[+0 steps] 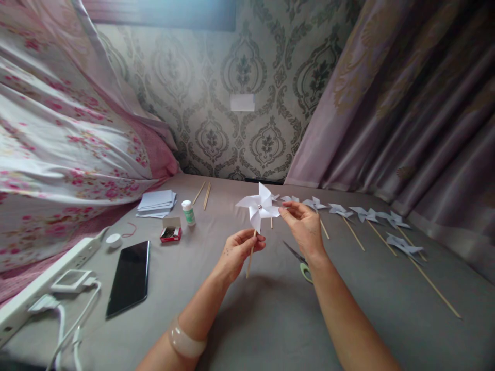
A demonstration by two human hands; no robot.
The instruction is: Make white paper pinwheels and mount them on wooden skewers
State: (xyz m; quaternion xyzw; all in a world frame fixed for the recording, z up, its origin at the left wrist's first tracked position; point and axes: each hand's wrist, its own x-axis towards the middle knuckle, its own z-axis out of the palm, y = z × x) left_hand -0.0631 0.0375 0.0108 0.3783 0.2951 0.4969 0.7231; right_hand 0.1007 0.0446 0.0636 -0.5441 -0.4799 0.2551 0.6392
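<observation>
A white paper pinwheel point(255, 207) with a small metallic centre is held upright over the table. My left hand point(240, 251) is closed around its wooden stick point(250, 260), just below the blades. The fingers of my right hand point(304, 226) pinch the tip of the right-hand blade. Beneath my right forearm lies a pair of scissors point(305, 270) with green handles, partly hidden. To the right, several more paper pinwheels point(363, 214) on sticks lie in a row on the grey cloth.
At the left are stacked white paper point(157, 201), a small green-and-white bottle point(188, 213), a red box point(170, 233), a white cap point(114, 240), a phone point(129, 278) and a power strip point(46, 283) with cables. Loose sticks point(208, 196) lie farther back. Curtains flank both sides.
</observation>
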